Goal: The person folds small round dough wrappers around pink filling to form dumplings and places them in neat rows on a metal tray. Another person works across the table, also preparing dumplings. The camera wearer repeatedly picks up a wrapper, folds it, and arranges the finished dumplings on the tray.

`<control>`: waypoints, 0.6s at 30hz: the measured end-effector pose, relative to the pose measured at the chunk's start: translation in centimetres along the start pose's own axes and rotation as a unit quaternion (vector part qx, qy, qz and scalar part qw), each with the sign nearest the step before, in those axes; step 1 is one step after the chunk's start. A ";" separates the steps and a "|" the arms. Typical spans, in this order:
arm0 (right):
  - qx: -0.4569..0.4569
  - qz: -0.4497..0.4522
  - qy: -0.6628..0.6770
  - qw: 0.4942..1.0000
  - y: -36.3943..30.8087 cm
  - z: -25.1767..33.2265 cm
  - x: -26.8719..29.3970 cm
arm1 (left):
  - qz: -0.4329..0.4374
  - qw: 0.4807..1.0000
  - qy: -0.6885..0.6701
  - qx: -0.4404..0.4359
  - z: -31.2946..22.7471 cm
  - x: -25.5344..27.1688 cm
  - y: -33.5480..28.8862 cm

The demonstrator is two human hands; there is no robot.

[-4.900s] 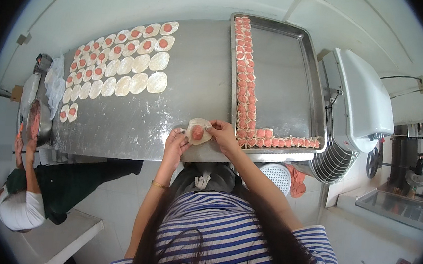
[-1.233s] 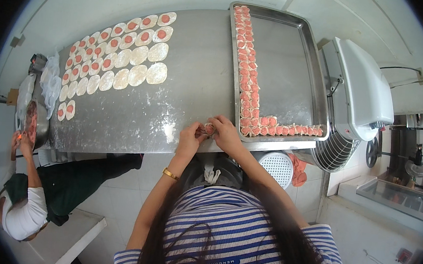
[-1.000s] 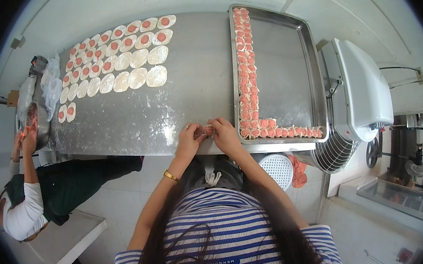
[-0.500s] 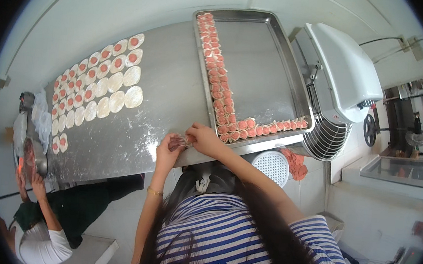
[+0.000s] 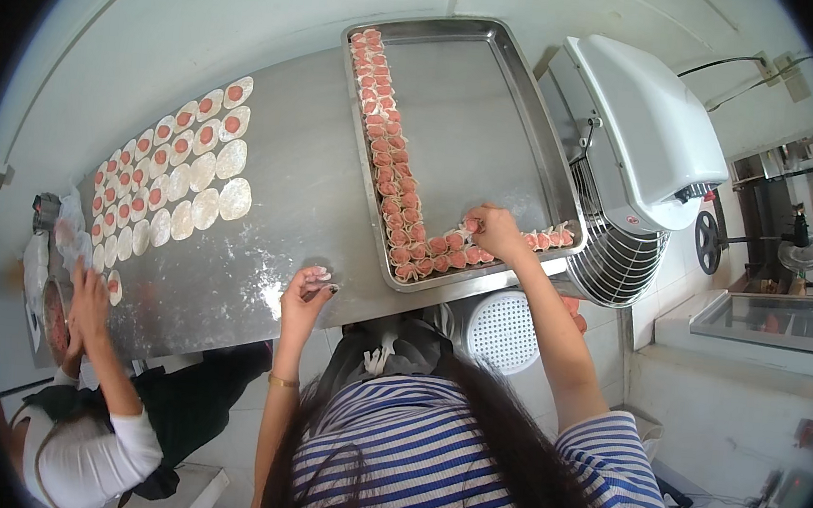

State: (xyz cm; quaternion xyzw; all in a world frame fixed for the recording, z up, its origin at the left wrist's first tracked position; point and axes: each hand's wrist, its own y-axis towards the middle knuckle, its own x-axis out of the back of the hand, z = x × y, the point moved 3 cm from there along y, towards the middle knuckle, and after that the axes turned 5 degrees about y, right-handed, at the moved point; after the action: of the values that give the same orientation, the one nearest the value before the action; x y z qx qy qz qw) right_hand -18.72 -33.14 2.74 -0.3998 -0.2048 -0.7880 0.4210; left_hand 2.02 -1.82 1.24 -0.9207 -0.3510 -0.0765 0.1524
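Right hand pinches 1 small dumpling inside the tray

It is closed narrowly, perhaps to keep the folds together, just beside the dumplings along the near side. The left hand hangs above the bench edge, half curled; whether the dark spot at its fingertips is some held thing, I cannot tell. Other dumplings sit tightly together, probably to save space. On the bench, 4 rows of wrappers lie flat, many carrying pink filling, presumably for easy picking.
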 end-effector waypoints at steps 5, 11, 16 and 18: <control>-0.034 0.085 0.020 0.996 0.0 1.2 0.8 | -0.003 1.000 0.000 0.000 0.0 -0.5 -0.4; -0.006 0.134 0.036 0.990 -0.2 1.3 1.4 | 0.000 1.000 0.014 0.016 0.4 -1.3 -1.4; -0.007 0.149 0.066 0.987 -0.1 1.2 1.8 | -0.012 0.999 -0.012 0.029 0.4 -1.7 -2.6; -0.022 0.149 0.075 0.986 -0.1 0.9 1.6 | -0.023 0.999 -0.018 0.030 0.9 -0.9 -3.1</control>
State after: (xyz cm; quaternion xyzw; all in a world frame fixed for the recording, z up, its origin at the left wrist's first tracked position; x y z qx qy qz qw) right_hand -18.94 -33.30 4.61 -0.3747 -0.0933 -0.7486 0.5389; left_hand -0.73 0.09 0.89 -0.9086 -0.3770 -0.0533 0.1718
